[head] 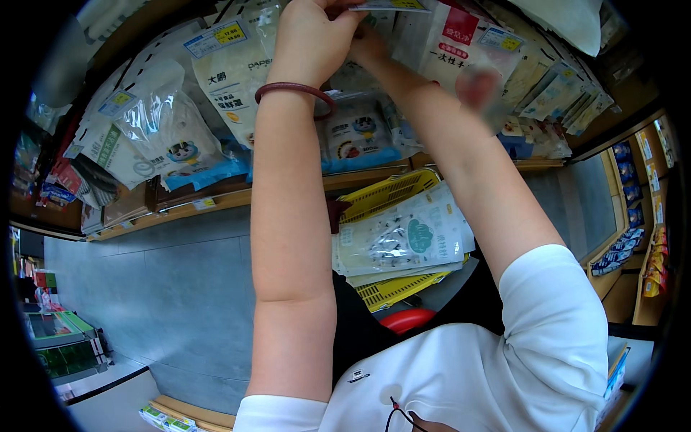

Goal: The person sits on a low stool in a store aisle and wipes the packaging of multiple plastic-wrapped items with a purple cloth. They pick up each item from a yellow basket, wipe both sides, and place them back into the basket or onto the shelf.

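At the top edge, among hanging plastic packs, my left hand [314, 40], with a dark red bangle [294, 86] on its wrist, has its fingers partly cut off by the frame. My right hand [368, 43] is just beside it, partly behind it. Both are at a price tag [394, 4] at the top; whether either holds something is hidden. A pack with printed writing [224, 81] hangs left of my left wrist, and a white pack with a red label [459, 48] hangs right of my right hand. Below my arms, a yellow plastic basket [388, 294] holds flat packs [399, 237].
A wooden shelf edge [227, 208] runs below the hanging packs, with blue-and-white bags [186, 146] on it. Grey floor tiles [178, 281] lie at the left. Shelves with blue and orange snack packs [656, 264] stand at the right. Something red [407, 319] is below the basket.
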The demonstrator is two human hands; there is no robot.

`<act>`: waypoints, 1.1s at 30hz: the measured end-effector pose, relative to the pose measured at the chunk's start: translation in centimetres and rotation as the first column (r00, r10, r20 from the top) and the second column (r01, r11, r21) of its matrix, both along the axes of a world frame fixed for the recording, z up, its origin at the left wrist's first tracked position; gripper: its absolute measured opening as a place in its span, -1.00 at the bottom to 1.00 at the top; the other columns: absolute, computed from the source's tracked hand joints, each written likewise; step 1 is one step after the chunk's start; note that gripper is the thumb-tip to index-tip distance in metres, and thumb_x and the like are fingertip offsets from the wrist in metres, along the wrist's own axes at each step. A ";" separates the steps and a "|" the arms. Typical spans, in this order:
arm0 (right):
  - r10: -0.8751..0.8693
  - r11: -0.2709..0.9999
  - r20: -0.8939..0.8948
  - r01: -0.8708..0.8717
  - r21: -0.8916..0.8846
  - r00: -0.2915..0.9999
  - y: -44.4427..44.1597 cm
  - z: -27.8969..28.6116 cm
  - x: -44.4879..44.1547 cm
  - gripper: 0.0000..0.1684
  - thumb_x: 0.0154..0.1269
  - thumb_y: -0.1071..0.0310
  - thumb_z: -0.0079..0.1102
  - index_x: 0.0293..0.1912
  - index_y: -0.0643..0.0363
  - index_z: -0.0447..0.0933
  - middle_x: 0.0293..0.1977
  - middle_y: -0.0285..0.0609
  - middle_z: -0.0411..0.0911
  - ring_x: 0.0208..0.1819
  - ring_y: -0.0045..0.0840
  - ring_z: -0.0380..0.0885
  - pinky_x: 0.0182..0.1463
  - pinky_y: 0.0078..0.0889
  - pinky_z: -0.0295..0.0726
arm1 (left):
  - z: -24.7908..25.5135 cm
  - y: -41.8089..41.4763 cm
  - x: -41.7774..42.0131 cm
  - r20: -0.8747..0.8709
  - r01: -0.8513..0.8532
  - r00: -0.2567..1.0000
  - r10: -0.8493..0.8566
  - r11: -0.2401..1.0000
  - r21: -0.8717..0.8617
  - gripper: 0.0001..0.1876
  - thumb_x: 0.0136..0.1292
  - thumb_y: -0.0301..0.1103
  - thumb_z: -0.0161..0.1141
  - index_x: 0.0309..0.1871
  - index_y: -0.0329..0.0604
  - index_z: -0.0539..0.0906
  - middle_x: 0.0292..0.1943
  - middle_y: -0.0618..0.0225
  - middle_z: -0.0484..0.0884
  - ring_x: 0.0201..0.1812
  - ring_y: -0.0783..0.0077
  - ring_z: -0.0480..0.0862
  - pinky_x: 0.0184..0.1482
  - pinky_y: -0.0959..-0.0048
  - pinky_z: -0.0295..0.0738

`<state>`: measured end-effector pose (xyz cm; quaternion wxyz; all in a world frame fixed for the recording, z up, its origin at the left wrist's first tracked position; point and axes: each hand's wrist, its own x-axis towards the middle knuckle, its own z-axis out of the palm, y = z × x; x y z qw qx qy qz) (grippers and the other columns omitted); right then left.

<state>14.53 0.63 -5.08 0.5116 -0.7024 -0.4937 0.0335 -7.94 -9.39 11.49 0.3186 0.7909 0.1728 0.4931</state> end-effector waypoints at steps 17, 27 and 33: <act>0.000 0.982 -0.774 -0.147 -0.120 0.633 -27.8 -11.8 -17.9 -0.83 0.30 0.39 0.01 -0.14 0.20 0.48 -0.38 -0.29 0.54 -0.36 -0.60 0.49 -0.25 -0.53 0.48 | 0.3 -0.5 -0.3 -0.088 -0.117 0.987 0.137 0.971 0.207 -0.76 0.15 -0.29 0.24 -0.11 -0.09 0.68 -0.11 0.24 0.59 -0.17 0.46 0.60 -0.12 0.51 0.48; -0.566 0.770 -0.824 -0.336 -0.543 0.032 -42.4 -15.6 -25.4 -0.71 0.33 0.33 -0.01 0.03 0.09 0.35 -0.18 -0.19 0.44 -0.18 -0.45 0.49 -0.13 -0.40 0.58 | 0.3 -2.5 0.1 0.068 -0.189 0.982 0.178 0.870 0.456 -0.84 0.10 -0.55 0.17 -0.22 -0.31 0.63 -0.37 0.17 0.66 -0.29 0.18 0.65 -0.19 0.42 0.52; -0.519 0.854 -0.849 -0.034 -0.519 -0.101 -43.7 -16.9 -22.2 -0.63 0.29 0.26 0.12 0.01 0.21 0.34 -0.10 -0.14 0.41 -0.09 -0.43 0.45 -0.02 -0.44 0.49 | 1.0 -2.2 -1.7 -0.023 -0.147 0.979 0.204 0.776 0.614 -0.85 0.10 -0.55 0.16 -0.23 -0.27 0.63 -0.27 0.08 0.64 -0.18 0.10 0.63 -0.12 0.35 0.52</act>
